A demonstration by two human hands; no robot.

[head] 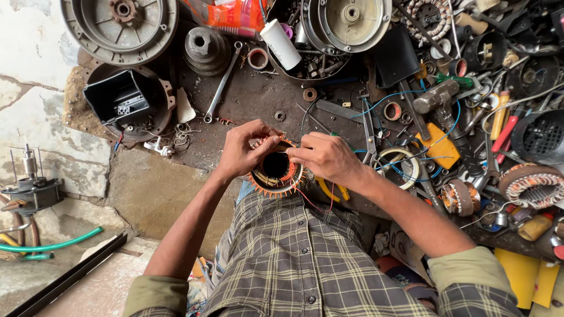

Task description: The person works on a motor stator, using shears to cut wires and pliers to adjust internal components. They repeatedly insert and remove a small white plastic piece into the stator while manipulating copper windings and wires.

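Stator: a round motor stator (276,170) with an orange toothed rim, copper windings and a dark hollow centre, held at the near edge of the workbench (258,100), just above the person's checked shirt.
Left hand: the left hand (244,149) grips the stator's upper left rim, fingers curled and pressed together, the tips pinching the winding at the top edge.
Right hand: the right hand (326,157) rests on the stator's right rim, thumb and forefinger pinched on a fine wire or strip at the top of the winding, the other fingers bunched behind them.
Thin wires: red leads (311,202) trail from the stator's lower right edge down over the shirt.
Pliers: yellow-handled pliers (332,189) lie just right of the stator, partly under the right wrist.
Tape roll: a pale ring of tape (402,167) sits right of the stator, beyond the right forearm, with blue wire (411,97) looping over it.
Spanner: a long combination spanner (222,82) lies above and left of the stator, well apart.
Black box: an open black plastic housing (123,100) stands far left of the stator on a round metal plate.
White cylinder: a white tube (281,44) lies above the stator, near the bench's far side.
Second winding: another wound stator (534,185) lies far right of the held one.
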